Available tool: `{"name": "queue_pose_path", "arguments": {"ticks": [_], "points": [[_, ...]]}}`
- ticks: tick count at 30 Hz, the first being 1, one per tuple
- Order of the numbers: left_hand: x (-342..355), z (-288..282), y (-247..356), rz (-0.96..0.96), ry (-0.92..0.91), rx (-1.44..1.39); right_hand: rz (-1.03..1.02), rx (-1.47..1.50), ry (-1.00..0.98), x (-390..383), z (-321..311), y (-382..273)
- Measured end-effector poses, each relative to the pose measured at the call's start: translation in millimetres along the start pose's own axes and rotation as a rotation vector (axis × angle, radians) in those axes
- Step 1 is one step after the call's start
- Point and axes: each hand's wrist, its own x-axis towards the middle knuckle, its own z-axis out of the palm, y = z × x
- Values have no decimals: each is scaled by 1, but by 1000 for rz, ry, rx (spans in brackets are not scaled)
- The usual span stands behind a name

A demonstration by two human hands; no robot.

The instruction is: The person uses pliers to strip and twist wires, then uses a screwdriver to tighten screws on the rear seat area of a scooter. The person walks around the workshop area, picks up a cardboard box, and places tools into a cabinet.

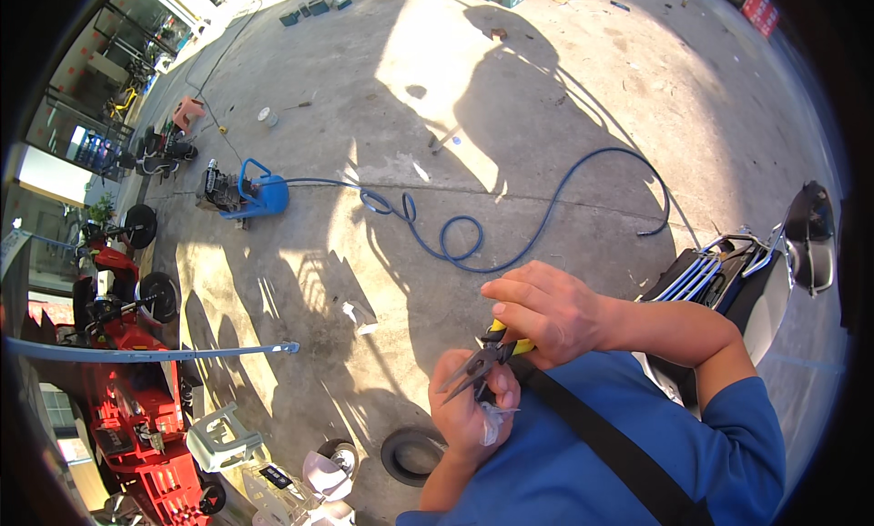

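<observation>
Pliers [483,359], yellow handles [523,347] gripped by right fingers [533,300], grey jaws parted, left fingers [503,386] seemingly holding plastic [494,423].

Concrete floor [346,98], looped blue hose [488,270], blue air compressor [271,196], black tyre [391,454], pale plastic stool [221,442]

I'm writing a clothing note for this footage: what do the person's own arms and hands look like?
The left hand and right hand are ungloved, the forearms bare, with no watch visible. The right sleeve is short and blue, ending above the elbow; I see no markings on it.
</observation>
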Motion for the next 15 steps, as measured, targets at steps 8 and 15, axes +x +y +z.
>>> {"name": "queue_pose_path", "arguments": {"ticks": [8,15], "points": [[-1,-6,-5,15,-85,-24,59,92,-204,-2,-8,0],[-2,-12,-7,99,-129,-49,218,248,-41,-2,-5,-9]]}}
